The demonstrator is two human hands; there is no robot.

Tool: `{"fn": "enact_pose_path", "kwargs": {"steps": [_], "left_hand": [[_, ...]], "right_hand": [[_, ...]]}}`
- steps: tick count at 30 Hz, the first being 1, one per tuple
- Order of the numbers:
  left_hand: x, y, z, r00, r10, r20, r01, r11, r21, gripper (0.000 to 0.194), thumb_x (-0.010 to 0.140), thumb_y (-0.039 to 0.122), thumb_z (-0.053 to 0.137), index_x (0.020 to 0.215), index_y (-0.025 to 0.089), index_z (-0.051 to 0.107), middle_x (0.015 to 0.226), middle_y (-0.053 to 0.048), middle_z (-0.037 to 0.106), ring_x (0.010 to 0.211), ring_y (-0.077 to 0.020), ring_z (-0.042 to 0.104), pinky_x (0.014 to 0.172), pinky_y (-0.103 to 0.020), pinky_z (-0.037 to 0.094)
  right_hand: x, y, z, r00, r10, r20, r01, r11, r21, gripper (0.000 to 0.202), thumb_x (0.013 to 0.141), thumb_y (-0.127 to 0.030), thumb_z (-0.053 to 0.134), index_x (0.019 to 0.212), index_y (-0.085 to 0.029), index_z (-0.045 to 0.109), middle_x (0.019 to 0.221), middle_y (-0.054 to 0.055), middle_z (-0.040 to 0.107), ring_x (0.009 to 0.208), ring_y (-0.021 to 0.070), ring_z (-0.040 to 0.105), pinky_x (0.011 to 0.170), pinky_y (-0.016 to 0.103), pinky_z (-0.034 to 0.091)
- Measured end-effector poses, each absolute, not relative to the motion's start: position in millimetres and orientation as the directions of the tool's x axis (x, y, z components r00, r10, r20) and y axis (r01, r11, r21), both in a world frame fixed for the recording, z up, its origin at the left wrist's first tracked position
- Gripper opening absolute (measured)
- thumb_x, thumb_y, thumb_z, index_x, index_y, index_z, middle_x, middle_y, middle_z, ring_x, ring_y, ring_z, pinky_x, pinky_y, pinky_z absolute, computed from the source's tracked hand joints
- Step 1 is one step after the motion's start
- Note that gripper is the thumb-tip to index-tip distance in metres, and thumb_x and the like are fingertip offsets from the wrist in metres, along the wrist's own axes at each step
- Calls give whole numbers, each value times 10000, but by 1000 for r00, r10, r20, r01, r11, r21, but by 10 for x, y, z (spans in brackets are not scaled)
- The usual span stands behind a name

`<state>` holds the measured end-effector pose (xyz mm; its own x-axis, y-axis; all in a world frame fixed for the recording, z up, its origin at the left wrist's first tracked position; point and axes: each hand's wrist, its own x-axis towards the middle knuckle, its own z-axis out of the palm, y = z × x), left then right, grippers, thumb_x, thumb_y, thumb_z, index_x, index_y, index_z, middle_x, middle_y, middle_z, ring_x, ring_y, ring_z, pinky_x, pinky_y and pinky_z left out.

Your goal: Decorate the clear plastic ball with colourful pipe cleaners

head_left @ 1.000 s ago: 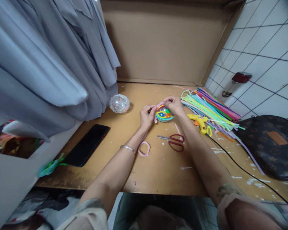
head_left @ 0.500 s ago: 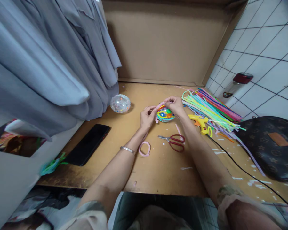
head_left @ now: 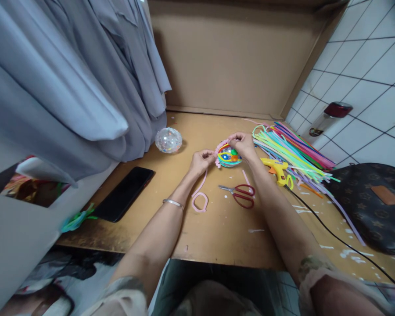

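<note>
Barely shifted, both hands, left hand [head_left: 202,159] and right hand [head_left: 242,144], grip pink pipe cleaner [head_left: 221,145] around multicoloured ball [head_left: 228,156].

The hands [head_left: 222,153] hide the pink wire's [head_left: 221,145] grip points – the bag [head_left: 375,206] runs off-frame

Both forearms stretched forward, left hand [head_left: 201,160] pinching, right hand [head_left: 243,145] pinching
</note>
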<state>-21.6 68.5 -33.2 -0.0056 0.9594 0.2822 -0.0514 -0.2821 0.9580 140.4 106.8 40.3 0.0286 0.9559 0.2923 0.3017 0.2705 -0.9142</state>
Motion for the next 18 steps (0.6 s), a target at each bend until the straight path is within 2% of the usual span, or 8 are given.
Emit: {"fn": "enact_pose_path", "kwargs": {"steps": [3,7,14,18], "left_hand": [[-200,713,-348,-20,957,289,-58,-290,955,340,659,477,766,683,150,677,580,-23,666,498,-111,536,511,-245,416],[-204,718,-331,-39,963,268,-62,-270,961,285,661,426,744,633,156,658,542,-12,647,484,-107,521,522,-248,423],[-204,714,-347,-53,967,247,-67,-251,966,208,672,341,680,704,136,673,570,-15,662,530,-121,568,564,-248,437],[-209,711,-343,-72,967,243,-51,-246,968,205,675,344,688,671,140,660,571,-24,658,518,-124,564,545,-252,424]], "right_hand": [[1406,1069,394,25,958,287,284,268,-920,80,572,-213,607,621,-174,656,648,9,662,614,147,576,641,287,468],[1418,1065,398,-10,958,286,239,280,-930,69,590,-233,614,614,-178,648,612,-6,647,611,144,577,638,280,466],[1432,1085,417,0,964,265,157,261,-952,82,619,-212,565,580,-186,633,592,-17,643,624,145,594,660,279,475],[1455,1106,417,-17,969,247,129,247,-960,85,621,-221,576,611,-183,652,635,-4,665,653,151,600,681,287,479]]}}
